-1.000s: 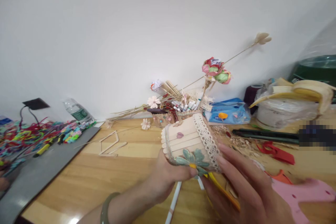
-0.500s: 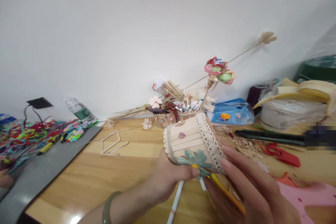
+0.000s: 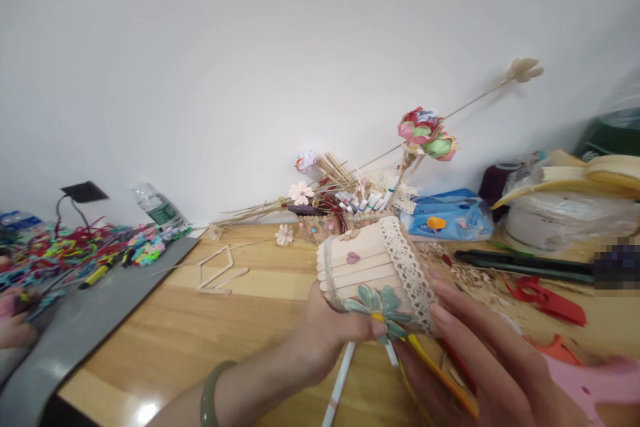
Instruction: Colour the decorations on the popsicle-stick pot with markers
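A small pot made of popsicle sticks point(image 3: 365, 265) lies on its side above the wooden table point(image 3: 210, 340), with a lace band point(image 3: 407, 270) round its rim, a teal flower point(image 3: 377, 307) on its side and a pink heart. My left hand point(image 3: 327, 337) grips it from below, thumb pressed on the flower. My right hand point(image 3: 480, 363) touches the lace rim with its fingertips and holds a yellow-handled tool point(image 3: 440, 373) whose tip meets the flower. A green bangle point(image 3: 210, 397) is on my left wrist.
Behind stand paper flowers point(image 3: 425, 133), dried stems, markers and a blue tissue pack point(image 3: 450, 217). Red scissors point(image 3: 545, 297), wood shavings and a pink sheet point(image 3: 595, 380) lie right. Loose sticks point(image 3: 220, 273), a grey mat point(image 3: 85, 320), coloured cords, a bottle and another person's hand point(image 3: 13, 323) are left.
The view has drifted slightly left, so everything sits a little further right in frame. Both hands keep the same hold on the pot.
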{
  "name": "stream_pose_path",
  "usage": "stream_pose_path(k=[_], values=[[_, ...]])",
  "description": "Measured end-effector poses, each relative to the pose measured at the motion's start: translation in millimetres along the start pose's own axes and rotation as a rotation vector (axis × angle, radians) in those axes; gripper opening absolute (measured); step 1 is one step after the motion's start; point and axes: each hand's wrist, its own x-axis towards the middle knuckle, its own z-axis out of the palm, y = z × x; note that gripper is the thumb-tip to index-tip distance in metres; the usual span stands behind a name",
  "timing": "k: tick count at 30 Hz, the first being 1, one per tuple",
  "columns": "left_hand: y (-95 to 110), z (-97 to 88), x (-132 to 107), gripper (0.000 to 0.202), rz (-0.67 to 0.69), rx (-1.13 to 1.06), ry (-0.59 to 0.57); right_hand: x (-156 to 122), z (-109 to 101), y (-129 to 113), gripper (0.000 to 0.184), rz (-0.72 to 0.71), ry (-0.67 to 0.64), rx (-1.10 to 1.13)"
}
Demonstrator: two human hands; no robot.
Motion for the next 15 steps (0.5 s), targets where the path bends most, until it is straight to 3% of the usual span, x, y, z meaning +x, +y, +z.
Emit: stream_pose_path(k=[8, 15], values=[[4, -1.5, 1, 0.04, -0.041, 0.009, -0.047, 0, 0, 2, 0.052, 0.021, 0.011, -0.044], [8, -3.4, 4, 0.049, -0.052, -0.025, -0.158, 12, -4, 2, 0.045, 0.121, -0.01, -0.017]])
